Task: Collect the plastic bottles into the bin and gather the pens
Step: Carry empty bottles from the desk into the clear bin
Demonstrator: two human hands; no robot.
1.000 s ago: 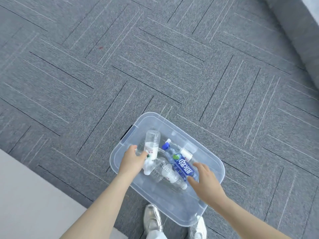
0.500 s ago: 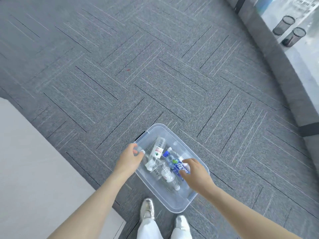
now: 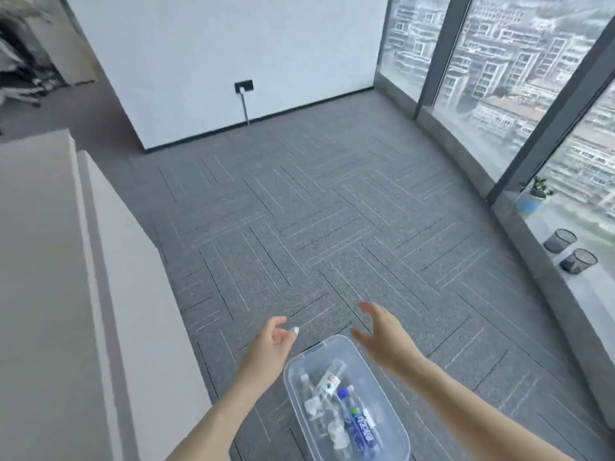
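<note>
A clear plastic bin [image 3: 396, 424] stands on the grey carpet at the bottom middle of the head view. Several plastic bottles lie inside it, among them a blue-labelled bottle [image 3: 362, 432] and a clear bottle with a white and red label [image 3: 329, 380]. My left hand [image 3: 269, 347] hovers above the carpet just left of the bin's far end, fingers loosely curled, holding nothing. My right hand [image 3: 382, 337] hovers over the bin's far right corner with fingers spread, also holding nothing. No pens are visible.
A long white table [image 3: 66, 294] runs along the left. Two black mesh pen cups [image 3: 560, 240] [image 3: 579, 261] and a small potted plant [image 3: 532, 194] stand on the window ledge at right. A white wall with a socket [image 3: 244, 86] closes the far end.
Both hands have let go of the bottles and lifted out of the bin. The view has tilted up from the floor to show the room, wall and windows.
</note>
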